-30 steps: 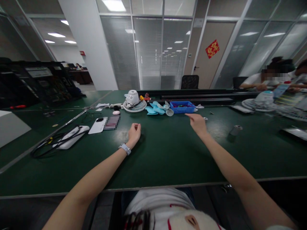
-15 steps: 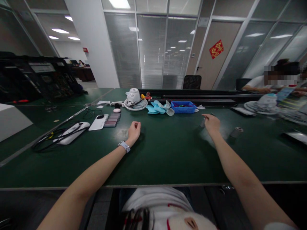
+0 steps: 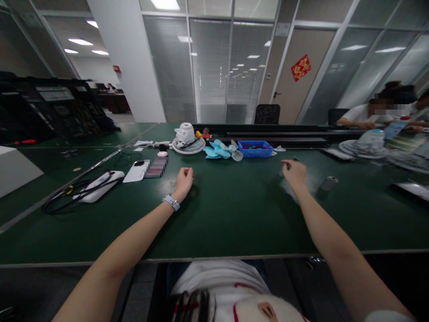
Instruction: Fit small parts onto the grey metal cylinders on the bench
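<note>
My left hand [image 3: 185, 180] is over the green table, its fingers curled in and the thumb pressed to them. What it holds, if anything, is hidden. Farther right, my right hand [image 3: 295, 173] is closed in a pinch. A small dark tip shows just above its knuckles, too small to name, and something greyish blurs beside its fingertips. To the right of that hand a grey metal cylinder [image 3: 331, 181] stands upright on the table. Light-blue fan blades [image 3: 217, 149] lie between and beyond my hands, beside a blue plastic basket [image 3: 255, 153] with small parts in it.
At the back sits a white fan body [image 3: 187, 138] on its round grille. Left of my hand lie a white phone [image 3: 135, 172], a pink round object [image 3: 162, 154] and a white device [image 3: 100, 190] with black cable. People sit at the far right by more fan parts [image 3: 370, 143].
The view has shifted slightly, so most things sit a little farther left. Both hands keep nearly the same pose; the right thumb shows a bit more under the forefinger.
</note>
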Tool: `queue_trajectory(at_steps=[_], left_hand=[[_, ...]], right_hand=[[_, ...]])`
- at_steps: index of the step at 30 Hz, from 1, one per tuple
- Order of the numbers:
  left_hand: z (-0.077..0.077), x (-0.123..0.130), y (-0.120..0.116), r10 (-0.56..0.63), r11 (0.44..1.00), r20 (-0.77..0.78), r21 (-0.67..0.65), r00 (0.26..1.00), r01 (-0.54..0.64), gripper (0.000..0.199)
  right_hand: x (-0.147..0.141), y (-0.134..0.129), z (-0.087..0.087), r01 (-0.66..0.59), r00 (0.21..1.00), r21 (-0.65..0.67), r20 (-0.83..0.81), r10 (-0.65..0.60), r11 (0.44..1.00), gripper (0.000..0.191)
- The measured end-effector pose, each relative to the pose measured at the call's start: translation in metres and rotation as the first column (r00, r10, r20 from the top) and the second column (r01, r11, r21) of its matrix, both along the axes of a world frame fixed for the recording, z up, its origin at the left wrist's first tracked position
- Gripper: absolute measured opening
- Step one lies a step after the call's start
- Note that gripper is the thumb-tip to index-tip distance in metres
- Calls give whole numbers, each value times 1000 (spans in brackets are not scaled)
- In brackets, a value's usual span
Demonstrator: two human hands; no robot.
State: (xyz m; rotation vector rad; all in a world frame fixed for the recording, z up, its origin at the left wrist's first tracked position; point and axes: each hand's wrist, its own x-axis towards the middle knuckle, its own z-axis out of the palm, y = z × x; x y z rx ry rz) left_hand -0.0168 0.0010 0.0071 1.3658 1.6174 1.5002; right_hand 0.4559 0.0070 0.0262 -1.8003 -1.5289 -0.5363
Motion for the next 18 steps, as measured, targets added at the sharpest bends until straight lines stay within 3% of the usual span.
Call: queue_trajectory(at_steps=[4, 8, 12, 15, 18], left_hand=[[15, -18, 5, 111, 994, 83, -21, 990, -109, 18], [14, -29, 5, 176, 983, -63, -35, 982, -178, 20], [4, -21, 2, 59, 998, -220, -6, 974, -62, 27], [0, -12, 0, -33, 999, -259, 12, 965, 38, 30], [0, -8, -1, -55, 998, -246, 19, 968, 62, 30]], right_hand=[[4, 2, -13, -56, 991, 105, -112, 68, 993, 35], [4, 9, -27, -20, 956, 142, -286, 60, 990, 45], [1, 15, -36, 62, 876, 1, -480, -54, 998, 66], [-1, 17, -39, 97, 833, -90, -538, -130, 991, 65], [0, 16, -38, 90, 829, -118, -541, -140, 989, 61]])
